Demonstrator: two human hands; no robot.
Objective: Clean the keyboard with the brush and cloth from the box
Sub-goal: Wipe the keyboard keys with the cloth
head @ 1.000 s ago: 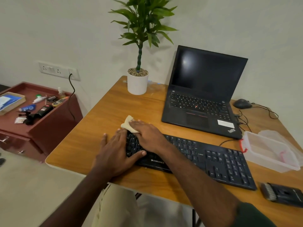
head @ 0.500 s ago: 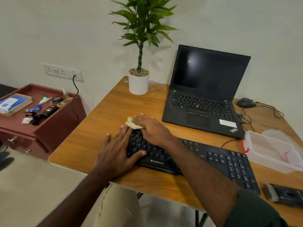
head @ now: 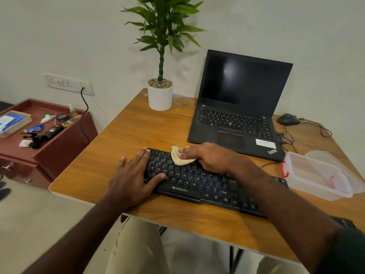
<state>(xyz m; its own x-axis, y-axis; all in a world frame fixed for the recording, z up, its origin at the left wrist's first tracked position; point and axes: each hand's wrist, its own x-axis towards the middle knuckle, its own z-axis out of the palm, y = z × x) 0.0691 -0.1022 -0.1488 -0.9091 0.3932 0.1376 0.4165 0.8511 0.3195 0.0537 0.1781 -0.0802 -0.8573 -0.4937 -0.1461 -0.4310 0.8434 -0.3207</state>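
both hands are on the black keyboard (head: 199,182), which lies across the wooden table (head: 122,139) at 6 o'clock from the laptop (head: 237,115). the left hand (head: 134,178) rests flat, fingers straight and together, over the keyboard's 9 o'clock end. the right hand (head: 209,157) pinches a cream cloth (head: 178,158) against the top key rows. a clear box (head: 316,175) sits at 3 o'clock, lid off.

On the table (head: 122,139) we have the keyboard (head: 199,184) nearest us, the laptop (head: 237,115) behind it, the potted plant (head: 160,95) behind-left (by the wall), the box (head: 316,175) right.
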